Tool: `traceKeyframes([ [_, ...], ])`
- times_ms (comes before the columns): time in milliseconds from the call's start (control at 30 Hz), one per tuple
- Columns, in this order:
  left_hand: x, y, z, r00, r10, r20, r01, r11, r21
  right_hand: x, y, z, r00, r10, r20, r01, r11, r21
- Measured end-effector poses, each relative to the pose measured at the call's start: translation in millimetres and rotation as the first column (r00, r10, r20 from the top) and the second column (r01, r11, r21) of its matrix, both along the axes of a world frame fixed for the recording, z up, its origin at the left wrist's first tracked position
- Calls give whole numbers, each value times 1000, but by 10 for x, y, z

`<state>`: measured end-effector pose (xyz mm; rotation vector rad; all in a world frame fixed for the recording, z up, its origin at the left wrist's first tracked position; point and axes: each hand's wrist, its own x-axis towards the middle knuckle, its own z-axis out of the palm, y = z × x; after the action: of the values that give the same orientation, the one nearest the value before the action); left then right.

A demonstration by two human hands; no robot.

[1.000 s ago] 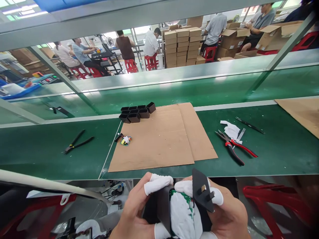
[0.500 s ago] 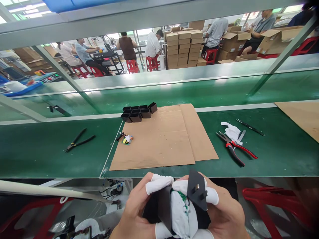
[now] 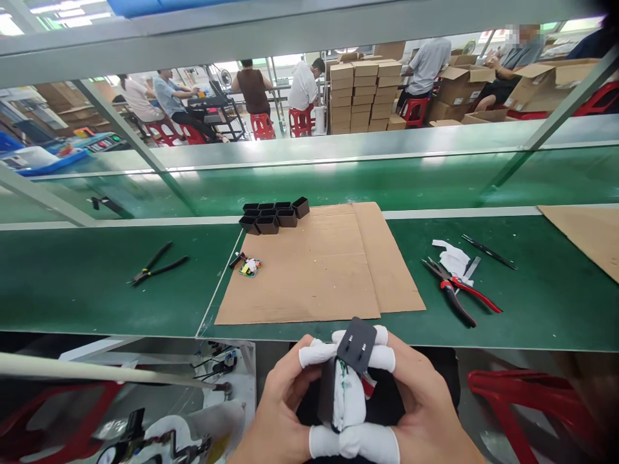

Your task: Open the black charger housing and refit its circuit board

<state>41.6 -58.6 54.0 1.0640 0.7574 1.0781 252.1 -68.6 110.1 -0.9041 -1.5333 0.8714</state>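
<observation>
Just in front of the bench edge, my left hand [image 3: 285, 399] and my right hand [image 3: 420, 399] wear white finger cots and are closed around one assembly. A black plastic case [image 3: 327, 393] is on its left side, against my left fingers. Beside the case is a white-wrapped circuit board [image 3: 349, 396] with a strip of green showing. A black end plate [image 3: 358, 345] with two metal pins tilts at the top, under my right fingers. Both thumbs press together at the lower end. How far the board sits inside the case is hidden.
Cardboard sheets [image 3: 309, 277] lie on the green bench, with several open black cases [image 3: 268, 223] and a small circuit board [image 3: 250, 267]. Cutters [image 3: 155, 265] lie left; red-handled pliers [image 3: 452, 290], white scraps [image 3: 452, 256] and tweezers [image 3: 489, 251] lie right. People work beyond.
The end plate has turned and now lies over the top of the assembly. My right thumb has moved in against the left one. The view has shifted slightly.
</observation>
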Motion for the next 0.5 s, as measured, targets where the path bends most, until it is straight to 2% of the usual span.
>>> traceKeyframes([
  [133, 157, -133, -204, 965, -7, 263, 73, 968, -242, -54, -3, -43, 993, -40, 109, 43, 999, -26],
  [233, 205, -244, -183, 942, 77, 328, 67, 912, -405, -93, -33, -119, 987, -91, 129, 91, 996, 9],
  [367, 154, -335, -90, 929, -18, 370, 186, 886, -425, -100, -123, -269, 997, -51, 59, 51, 999, 4],
  [500, 89, -377, -124, 867, -40, 496, 279, 864, -419, -79, -203, -463, 992, -60, 109, 59, 998, 12],
])
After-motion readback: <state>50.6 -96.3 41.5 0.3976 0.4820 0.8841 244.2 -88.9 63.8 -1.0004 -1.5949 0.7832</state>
